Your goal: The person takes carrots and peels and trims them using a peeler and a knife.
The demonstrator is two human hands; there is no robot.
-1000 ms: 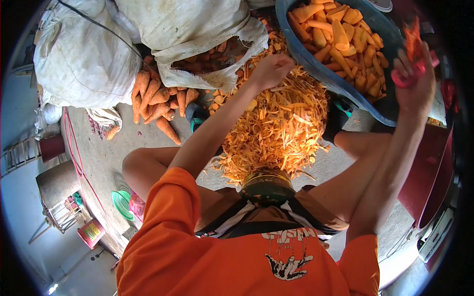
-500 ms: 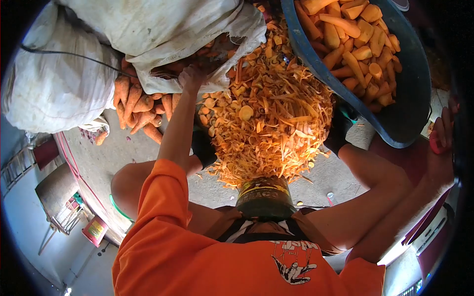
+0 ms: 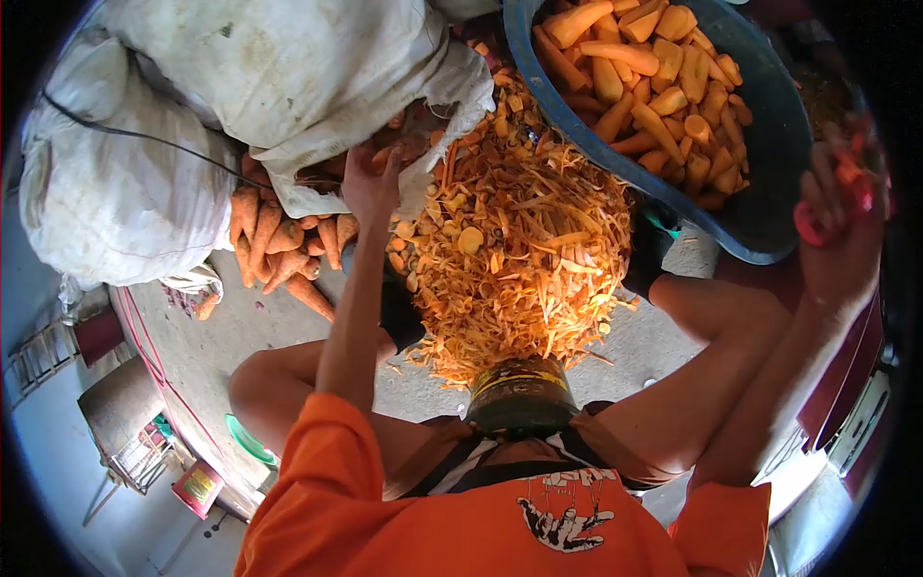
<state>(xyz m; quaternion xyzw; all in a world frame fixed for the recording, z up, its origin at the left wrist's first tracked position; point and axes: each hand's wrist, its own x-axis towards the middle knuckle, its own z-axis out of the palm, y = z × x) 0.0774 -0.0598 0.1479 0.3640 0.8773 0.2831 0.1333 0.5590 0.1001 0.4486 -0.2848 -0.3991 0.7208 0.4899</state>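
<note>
My left hand is at the torn mouth of a white sack, its fingers closed around an unpeeled carrot. Beside that wrist, more unpeeled carrots spill from under the sacks. My right hand is raised at the far right, closed on a red peeler whose details are blurred. Between my legs lies a big heap of carrot peelings and cut ends. Peeled carrots fill part of the blue tub at the upper right.
A round container stands upright between my thighs, below the heap. Another full white sack with a dark cord across it leans at the left. A red bucket and a pink hose are at the lower left.
My left hand has drawn back slightly from the sack opening, and a carrot now shows in it. My right hand has risen and turned slightly inward. The whole view has shifted a little.
</note>
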